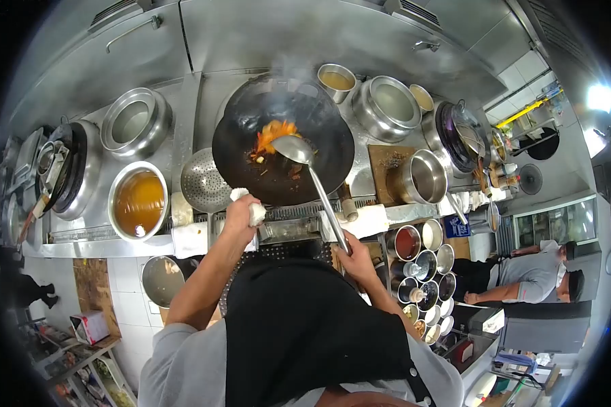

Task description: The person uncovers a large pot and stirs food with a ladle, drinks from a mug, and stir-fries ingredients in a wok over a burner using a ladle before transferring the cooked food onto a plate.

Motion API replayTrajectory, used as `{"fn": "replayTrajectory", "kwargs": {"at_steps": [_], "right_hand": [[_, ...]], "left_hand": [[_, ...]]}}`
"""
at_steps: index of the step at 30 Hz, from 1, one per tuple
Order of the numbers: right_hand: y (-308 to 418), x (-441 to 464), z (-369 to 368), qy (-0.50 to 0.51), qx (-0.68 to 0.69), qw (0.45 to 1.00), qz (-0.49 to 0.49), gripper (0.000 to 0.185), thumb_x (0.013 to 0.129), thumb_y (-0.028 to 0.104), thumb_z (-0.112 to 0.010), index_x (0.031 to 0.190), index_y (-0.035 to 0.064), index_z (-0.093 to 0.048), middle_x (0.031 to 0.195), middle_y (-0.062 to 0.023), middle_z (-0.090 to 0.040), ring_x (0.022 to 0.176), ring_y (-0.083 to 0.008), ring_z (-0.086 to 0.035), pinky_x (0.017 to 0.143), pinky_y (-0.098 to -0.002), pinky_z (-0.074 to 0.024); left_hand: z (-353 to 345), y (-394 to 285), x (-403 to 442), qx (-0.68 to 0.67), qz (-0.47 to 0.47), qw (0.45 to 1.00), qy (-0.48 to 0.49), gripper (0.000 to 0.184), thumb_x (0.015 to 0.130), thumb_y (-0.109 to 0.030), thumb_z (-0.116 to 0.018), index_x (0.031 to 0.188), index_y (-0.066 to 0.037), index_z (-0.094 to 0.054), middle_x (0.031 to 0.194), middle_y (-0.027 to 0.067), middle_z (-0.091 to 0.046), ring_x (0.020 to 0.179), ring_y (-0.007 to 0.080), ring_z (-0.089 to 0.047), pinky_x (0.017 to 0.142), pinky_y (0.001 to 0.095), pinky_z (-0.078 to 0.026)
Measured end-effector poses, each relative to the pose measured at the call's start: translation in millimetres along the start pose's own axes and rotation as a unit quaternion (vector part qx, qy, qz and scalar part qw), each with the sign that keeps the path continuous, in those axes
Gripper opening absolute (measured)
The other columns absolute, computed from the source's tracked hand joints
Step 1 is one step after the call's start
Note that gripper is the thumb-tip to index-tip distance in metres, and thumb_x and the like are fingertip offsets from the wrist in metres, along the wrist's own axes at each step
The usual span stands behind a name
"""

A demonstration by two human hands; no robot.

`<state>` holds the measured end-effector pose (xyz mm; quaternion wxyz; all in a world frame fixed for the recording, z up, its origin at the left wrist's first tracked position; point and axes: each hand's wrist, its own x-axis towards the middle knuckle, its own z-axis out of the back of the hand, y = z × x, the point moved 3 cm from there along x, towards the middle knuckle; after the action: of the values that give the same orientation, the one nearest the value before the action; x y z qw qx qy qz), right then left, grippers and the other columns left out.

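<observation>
A large dark wok (pixel 332 139) sits on the range in front of me, with steam above it. Orange and red vegetable pieces (pixel 275 132) lie inside with some brown bits. My right hand (pixel 355 259) is closed around the long handle of a steel ladle (pixel 293 148); the ladle's bowl is in the wok beside the vegetables. At the wok's near left edge, my left hand (pixel 239 216) is closed on a folded white cloth (pixel 256 213). Whether the cloth grips the wok's rim or handle is hidden. A perforated skimmer (pixel 204 180) lies just left of the wok.
To the left stand a bowl of amber oil (pixel 140 203) and a steel pot (pixel 130 122). Right of the wok are another pot (pixel 388 107) and a steel saucepan (pixel 424 176). Several seasoning containers (pixel 407 242) stand lower right. Another person (pixel 526 271) stands farther right.
</observation>
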<state>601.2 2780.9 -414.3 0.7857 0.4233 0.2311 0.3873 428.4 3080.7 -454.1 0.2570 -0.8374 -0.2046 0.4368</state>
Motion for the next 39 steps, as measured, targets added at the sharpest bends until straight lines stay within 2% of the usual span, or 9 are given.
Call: {"fn": "replayTrajectory", "kwargs": {"at_steps": [2, 5, 6, 9, 15, 24, 30, 35, 39], "right_hand": [[5, 0, 7, -0.011, 0.055, 0.998, -0.013, 0.053, 0.095, 0.007, -0.067, 0.145, -0.0033, -0.051, 0.096, -0.0051, -0.067, 0.075, -0.0096, -0.062, 0.067, -0.0252, -0.0512], [5, 17, 20, -0.023, 0.116, 0.991, -0.055, 0.050, 0.096, 0.007, -0.067, 0.142, -0.0048, -0.053, 0.099, -0.0100, -0.070, 0.084, -0.0153, -0.068, 0.076, -0.0281, -0.0545], [12, 25, 25, 0.000, 0.158, 0.982, -0.099, 0.050, 0.096, 0.007, -0.067, 0.142, -0.0042, -0.052, 0.078, -0.0030, -0.064, 0.060, -0.0088, -0.058, 0.055, -0.0256, -0.0485], [30, 40, 42, -0.020, 0.198, 0.977, -0.073, 0.044, 0.097, 0.007, -0.067, 0.138, -0.0009, -0.053, 0.069, 0.0035, -0.054, 0.050, -0.0053, -0.049, 0.046, -0.0237, -0.0397], [-3, -7, 101, -0.040, 0.230, 0.970, -0.059, 0.056, 0.094, 0.004, -0.068, 0.147, -0.0014, -0.050, 0.080, 0.0019, -0.059, 0.056, -0.0051, -0.052, 0.051, -0.0224, -0.0425], [-15, -49, 134, -0.048, 0.264, 0.960, -0.074, 0.050, 0.097, 0.006, -0.066, 0.144, -0.0016, -0.052, 0.077, 0.0026, -0.058, 0.055, -0.0046, -0.050, 0.050, -0.0229, -0.0416], [20, -76, 117, -0.031, 0.244, 0.967, -0.062, 0.043, 0.099, 0.006, -0.062, 0.140, -0.0030, -0.052, 0.076, 0.0031, -0.052, 0.054, -0.0054, -0.049, 0.048, -0.0234, -0.0409], [65, -122, 88, -0.072, 0.252, 0.962, -0.077, 0.031, 0.099, 0.007, -0.063, 0.129, -0.0001, -0.059, 0.069, 0.0025, -0.053, 0.053, -0.0064, -0.049, 0.049, -0.0246, -0.0396], [96, -159, 47, -0.046, 0.262, 0.952, -0.153, 0.028, 0.100, 0.011, -0.062, 0.126, 0.0026, -0.060, 0.069, 0.0011, -0.055, 0.051, -0.0080, -0.050, 0.047, -0.0260, -0.0402]], "left_hand": [[-26, -13, -13, 0.003, 0.012, 1.000, -0.009, 0.009, 0.083, -0.015, -0.067, 0.089, -0.014, -0.061, 0.076, 0.0042, -0.062, 0.066, 0.0197, -0.060, 0.055, 0.0358, -0.043], [-48, -22, 14, 0.018, 0.002, 1.000, -0.008, 0.010, 0.083, -0.016, -0.067, 0.089, -0.018, -0.060, 0.074, 0.0022, -0.057, 0.073, 0.0179, -0.058, 0.062, 0.0392, -0.042], [-61, -30, 28, 0.033, 0.000, 0.999, -0.017, 0.010, 0.083, -0.016, -0.068, 0.089, -0.018, -0.060, 0.074, 0.0016, -0.058, 0.072, 0.0177, -0.058, 0.062, 0.0391, -0.043], [-82, -30, 26, 0.040, -0.022, 0.998, -0.037, 0.009, 0.084, -0.017, -0.069, 0.088, -0.018, -0.061, 0.074, 0.0011, -0.058, 0.070, 0.0174, -0.058, 0.060, 0.0373, -0.044], [5, 94, -89, 0.060, -0.103, 0.991, -0.054, 0.010, 0.083, -0.004, -0.063, 0.092, -0.003, -0.066, 0.079, 0.0089, -0.065, 0.074, 0.0212, -0.066, 0.065, 0.0362, -0.054], [-70, 61, -135, -0.009, 0.011, 0.998, -0.054, 0.010, 0.084, -0.015, -0.066, 0.091, -0.016, -0.059, 0.074, 0.0011, -0.061, 0.061, 0.0168, -0.059, 0.045, 0.0318, -0.039], [-93, 28, -42, 0.033, 0.037, 0.998, -0.027, 0.008, 0.085, -0.016, -0.066, 0.084, -0.015, -0.059, 0.068, 0.0017, -0.057, 0.056, 0.0182, -0.056, 0.043, 0.0323, -0.039], [-14, 89, -108, 0.042, -0.025, 0.998, 0.037, 0.005, 0.083, -0.014, -0.066, 0.086, -0.014, -0.061, 0.069, 0.0030, -0.059, 0.056, 0.0193, -0.056, 0.044, 0.0337, -0.040], [18, 61, -144, 0.055, 0.058, 0.997, 0.022, 0.007, 0.082, -0.015, -0.067, 0.085, -0.014, -0.061, 0.072, 0.0028, -0.060, 0.058, 0.0193, -0.056, 0.047, 0.0304, -0.036]]}}
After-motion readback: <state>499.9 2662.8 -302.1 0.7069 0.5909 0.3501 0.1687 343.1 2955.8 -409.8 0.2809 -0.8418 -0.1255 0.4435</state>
